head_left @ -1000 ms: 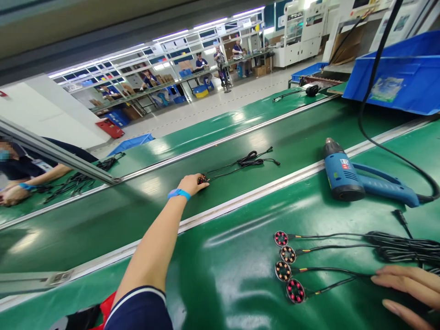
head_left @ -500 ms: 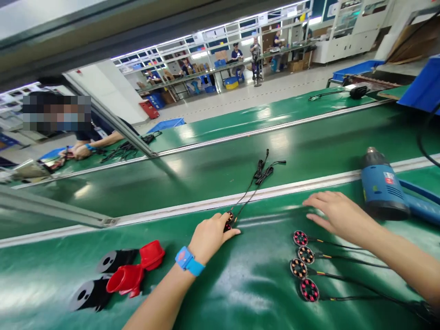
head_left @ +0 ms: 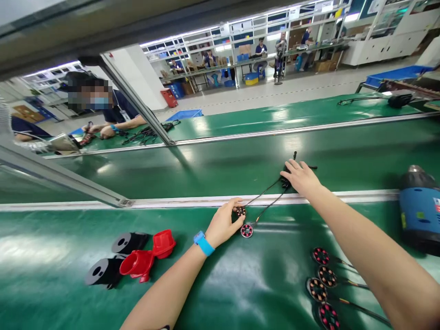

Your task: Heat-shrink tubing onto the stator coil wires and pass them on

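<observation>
Between the thumb and fingers of my left hand (head_left: 223, 225) is a small ring-shaped motor stator with copper windings (head_left: 241, 211). A second stator with red windings (head_left: 246, 230) lies just beside the thumb. Thin black leads (head_left: 266, 208) run from both across the white rail to a bundled black cable (head_left: 285, 182). Over that bundle lies my right hand (head_left: 303, 178), fingers spread and partly covering it. Several more stators (head_left: 316, 289) with cables sit in a column at lower right, below my right forearm.
Red plastic parts (head_left: 137, 264) and black cylindrical housings (head_left: 103, 271) stand at left on the green bench. A blue heat gun (head_left: 420, 208) lies at right. The white rail (head_left: 192, 201) divides the surfaces; a metal post (head_left: 135, 96) rises near a co-worker (head_left: 120, 114).
My right hand has moved forward from above the stator column onto the cable bundle. My left hand stays by the two stators, which show more clearly. The view has shifted left.
</observation>
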### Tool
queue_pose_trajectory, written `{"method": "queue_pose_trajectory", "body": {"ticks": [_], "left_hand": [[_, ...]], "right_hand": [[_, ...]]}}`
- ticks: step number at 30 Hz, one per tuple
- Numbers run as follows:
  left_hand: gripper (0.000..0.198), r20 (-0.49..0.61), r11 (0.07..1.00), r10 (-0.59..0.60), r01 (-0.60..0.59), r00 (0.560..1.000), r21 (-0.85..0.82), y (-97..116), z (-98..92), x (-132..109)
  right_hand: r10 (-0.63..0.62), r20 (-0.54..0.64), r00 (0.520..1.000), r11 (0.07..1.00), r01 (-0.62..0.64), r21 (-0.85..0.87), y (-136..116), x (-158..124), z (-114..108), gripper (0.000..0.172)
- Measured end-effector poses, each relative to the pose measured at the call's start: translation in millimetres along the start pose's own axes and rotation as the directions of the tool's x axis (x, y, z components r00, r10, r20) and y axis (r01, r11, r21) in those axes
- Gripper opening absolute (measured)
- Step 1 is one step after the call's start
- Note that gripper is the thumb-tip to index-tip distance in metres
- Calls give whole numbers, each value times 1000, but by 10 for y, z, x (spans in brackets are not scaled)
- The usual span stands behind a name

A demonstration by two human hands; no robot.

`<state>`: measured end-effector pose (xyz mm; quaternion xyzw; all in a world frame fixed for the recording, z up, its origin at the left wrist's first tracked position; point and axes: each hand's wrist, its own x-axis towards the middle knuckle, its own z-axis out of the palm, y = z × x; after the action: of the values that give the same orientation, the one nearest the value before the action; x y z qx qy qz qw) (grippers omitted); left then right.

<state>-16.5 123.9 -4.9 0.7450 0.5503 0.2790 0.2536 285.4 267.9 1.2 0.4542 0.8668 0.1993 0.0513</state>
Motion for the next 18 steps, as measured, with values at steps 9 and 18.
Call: {"method": "queue_pose_trajectory", "body": {"ticks": [9, 18], "left_hand": [[13, 19, 993, 116, -116, 993, 8, -4, -37, 44], [18, 148, 959, 273, -282, 950, 39, 27, -34, 202]], "right_hand": [[-146, 35, 989, 989, 145, 43, 406, -613, -339, 14], [-85, -13, 996, 995, 86, 58, 549, -1689, -697, 28]]}}
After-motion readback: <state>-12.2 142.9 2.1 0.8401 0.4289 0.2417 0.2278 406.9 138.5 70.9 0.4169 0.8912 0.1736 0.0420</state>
